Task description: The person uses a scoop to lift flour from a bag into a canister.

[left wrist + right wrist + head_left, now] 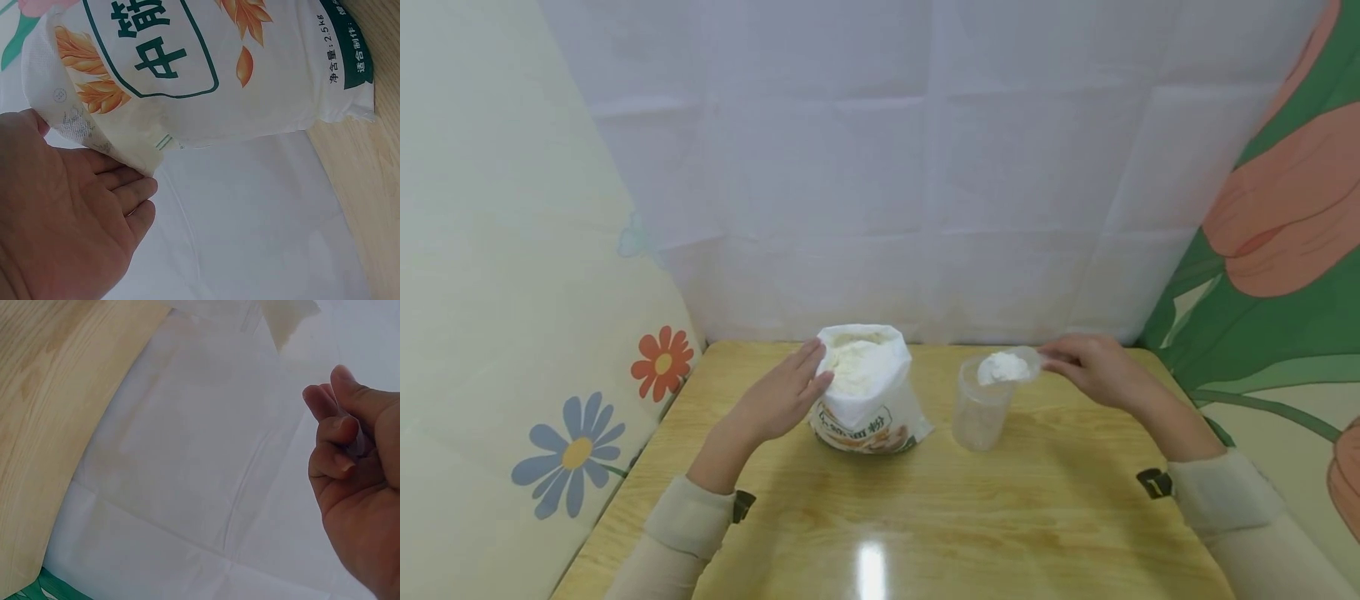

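A white flour bag [868,421] stands with its top folded open, and white flour [865,367] shows inside. My left hand [784,396] holds the bag's left rim, thumb toward the near side; the left wrist view shows its fingers against the bag's edge. To the right of the bag stands a clear plastic cup [979,421]. My right hand [1093,367] grips the handle of a translucent scoop [1032,360], which carries a heap of flour over the cup's mouth. In the right wrist view, the fingers of my right hand [356,462] curl round the handle.
The bag and cup stand toward the back of a wooden table [940,525]. A white cloth [917,183] hangs behind it. Flower-printed sheets flank the table, with a blue flower [576,454] on the left and large pink petals [1292,208] on the right.
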{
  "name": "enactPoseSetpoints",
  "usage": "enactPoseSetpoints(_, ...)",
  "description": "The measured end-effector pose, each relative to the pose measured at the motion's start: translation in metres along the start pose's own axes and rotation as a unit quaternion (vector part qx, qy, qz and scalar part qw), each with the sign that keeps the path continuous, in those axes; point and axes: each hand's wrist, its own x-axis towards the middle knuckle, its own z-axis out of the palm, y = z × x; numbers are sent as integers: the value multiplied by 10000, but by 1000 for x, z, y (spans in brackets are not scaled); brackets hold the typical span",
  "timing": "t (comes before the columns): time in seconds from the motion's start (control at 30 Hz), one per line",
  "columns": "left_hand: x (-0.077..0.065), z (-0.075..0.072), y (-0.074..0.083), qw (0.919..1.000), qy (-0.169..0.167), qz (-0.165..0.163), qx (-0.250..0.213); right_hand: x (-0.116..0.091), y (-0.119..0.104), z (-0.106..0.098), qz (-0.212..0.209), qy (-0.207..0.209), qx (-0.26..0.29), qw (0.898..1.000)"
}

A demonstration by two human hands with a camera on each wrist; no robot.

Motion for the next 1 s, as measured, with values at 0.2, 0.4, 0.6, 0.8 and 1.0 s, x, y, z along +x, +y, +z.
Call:
enactPoseSetpoints(0.2, -1, 0, 0, 10000, -5, 11, -31, 2, 2, 1, -329, 179, -236, 9990)
enactPoseSetpoints(0.4, -1, 0, 0, 10000, -5, 20, -53, 6, 1, 1, -396, 90, -301, 9987)
enactPoseSetpoints(0.6, 0, 1, -1, 10000, 1, 40, -36, 9, -1, 0, -490, 56, -410, 9979)
enactPoseSetpoints(0.8, 0, 2, -1, 10000, 14, 34, -54, 14, -2, -2, -473, -226, -415, 9978)
enactPoseSetpoints(1.0, 0, 2, -1, 10000, 37, 37, -30, 17, -4, -3, -338, -486, -395, 9975)
